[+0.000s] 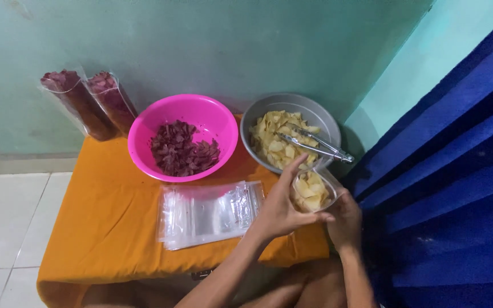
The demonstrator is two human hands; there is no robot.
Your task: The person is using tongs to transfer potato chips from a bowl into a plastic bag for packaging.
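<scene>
Lower right of centre: left hand (278,211) and right hand (344,219) both closed around a small clear plastic bag of pale yellow chips (311,191), held over the orange-clothed desk (109,217) edge, just below the grey bowl of yellow chips (258,117) with metal tongs (315,145).

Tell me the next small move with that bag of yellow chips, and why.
Probably press the top shut. Both hands, left hand and right hand, grip the small clear bag, which looks nearly full of yellow chips, while the tongs rest in the grey bowl.
</scene>
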